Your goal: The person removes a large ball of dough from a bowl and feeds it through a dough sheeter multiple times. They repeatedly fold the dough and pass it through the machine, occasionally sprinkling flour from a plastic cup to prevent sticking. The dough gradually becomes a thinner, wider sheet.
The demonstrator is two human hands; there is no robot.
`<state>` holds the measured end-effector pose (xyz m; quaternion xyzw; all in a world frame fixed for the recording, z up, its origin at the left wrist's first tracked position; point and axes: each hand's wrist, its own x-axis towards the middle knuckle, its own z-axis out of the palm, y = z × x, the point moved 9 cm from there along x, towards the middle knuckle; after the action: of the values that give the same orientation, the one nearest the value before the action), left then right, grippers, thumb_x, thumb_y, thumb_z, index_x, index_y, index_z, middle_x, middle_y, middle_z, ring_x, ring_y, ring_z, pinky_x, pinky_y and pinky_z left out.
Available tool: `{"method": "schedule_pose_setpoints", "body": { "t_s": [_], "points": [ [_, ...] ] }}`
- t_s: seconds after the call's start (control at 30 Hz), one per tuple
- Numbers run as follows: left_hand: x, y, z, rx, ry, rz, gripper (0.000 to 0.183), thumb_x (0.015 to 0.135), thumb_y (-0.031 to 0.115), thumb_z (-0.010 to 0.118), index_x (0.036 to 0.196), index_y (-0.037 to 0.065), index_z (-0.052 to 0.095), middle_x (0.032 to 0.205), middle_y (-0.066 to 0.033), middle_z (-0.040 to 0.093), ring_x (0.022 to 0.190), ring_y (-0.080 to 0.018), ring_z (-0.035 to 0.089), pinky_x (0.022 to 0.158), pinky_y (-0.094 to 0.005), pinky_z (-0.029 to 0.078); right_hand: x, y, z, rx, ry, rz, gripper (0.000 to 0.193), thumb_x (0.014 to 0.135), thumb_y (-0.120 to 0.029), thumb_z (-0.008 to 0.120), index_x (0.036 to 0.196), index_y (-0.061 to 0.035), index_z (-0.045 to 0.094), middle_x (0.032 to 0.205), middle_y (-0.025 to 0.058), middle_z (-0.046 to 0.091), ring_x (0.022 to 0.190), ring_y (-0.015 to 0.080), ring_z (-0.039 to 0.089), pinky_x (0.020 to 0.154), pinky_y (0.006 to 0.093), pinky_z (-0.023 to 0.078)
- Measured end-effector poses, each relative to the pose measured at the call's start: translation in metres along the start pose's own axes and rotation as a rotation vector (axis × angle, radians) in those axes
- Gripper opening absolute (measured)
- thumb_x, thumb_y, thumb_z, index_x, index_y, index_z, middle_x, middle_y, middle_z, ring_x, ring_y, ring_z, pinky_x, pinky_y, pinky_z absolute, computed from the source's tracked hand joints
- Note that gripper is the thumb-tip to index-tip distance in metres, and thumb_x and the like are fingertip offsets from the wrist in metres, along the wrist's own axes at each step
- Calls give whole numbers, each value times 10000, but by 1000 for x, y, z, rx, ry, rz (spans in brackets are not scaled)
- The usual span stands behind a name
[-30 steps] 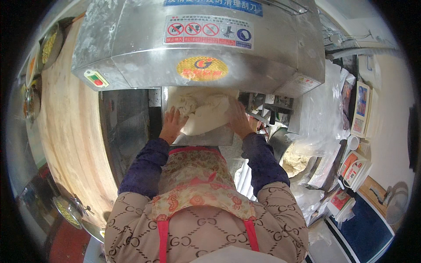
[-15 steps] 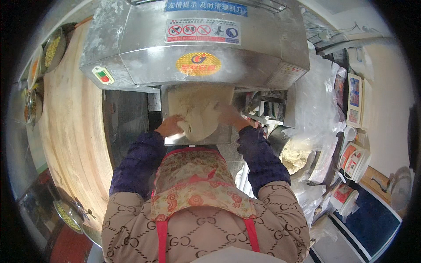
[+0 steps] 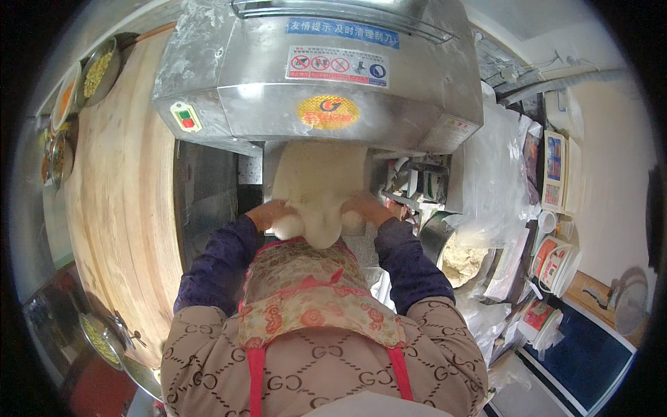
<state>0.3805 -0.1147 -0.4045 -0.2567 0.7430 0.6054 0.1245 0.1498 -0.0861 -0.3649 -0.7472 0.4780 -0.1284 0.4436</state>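
A wide, pale sheet of dough (image 3: 318, 175) hangs out from under the front of a steel dough-rolling machine (image 3: 257, 104) and droops toward my apron. My left hand (image 3: 271, 213) grips its left edge, where the dough bulges in a rounded fold beside the fingers. On the opposite edge my right hand (image 3: 369, 207) is closed on the sheet, with another fold hanging below it. Between the hands a rounded tongue of dough sags lowest, just over the apron's top. The fingertips are partly hidden by the dough.
A wooden worktop (image 3: 125, 194) runs along the left, with bowls of chopped food (image 3: 101, 73) at its far end. Right of the machine are a metal pot of dough (image 3: 464, 260), plastic sheeting (image 3: 490, 160) and white tubs (image 3: 552, 264). A switch (image 3: 185, 118) sits on the machine's left front.
The dough sheet reaches farther out toward me and lies smoother. Both hands have come nearer my body with its edges. The whole view has shifted slightly.
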Motion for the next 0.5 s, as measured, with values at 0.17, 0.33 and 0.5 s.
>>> {"method": "schedule_pose_setpoints", "body": {
  "t_s": [0.17,0.33,0.5],
  "points": [
    [21,-67,-55,-823,514,54,388,930,124,574,1292,0,509,1204,-143,607,1047,-206,611,901,-318,507,9,44,-39,90,157,200,418,838,-102,610,1252,-141,642,1189,143,661,1034,272,625,920,363,482],
    [13,-20,-110,-651,809,195,262,929,105,591,1160,-20,587,1120,-154,651,1036,-218,624,895,-345,502,19,70,-57,487,449,300,623,847,-143,674,1421,-48,451,1277,186,599,1135,301,585,990,374,448],
    [22,-9,-123,39,619,-85,272,908,208,632,1084,1,652,1080,-175,678,1015,-302,629,916,-442,468,16,54,-32,222,468,268,883,837,-267,746,1528,-32,250,1501,186,382,1392,281,361,1126,381,323]
  ]
}}
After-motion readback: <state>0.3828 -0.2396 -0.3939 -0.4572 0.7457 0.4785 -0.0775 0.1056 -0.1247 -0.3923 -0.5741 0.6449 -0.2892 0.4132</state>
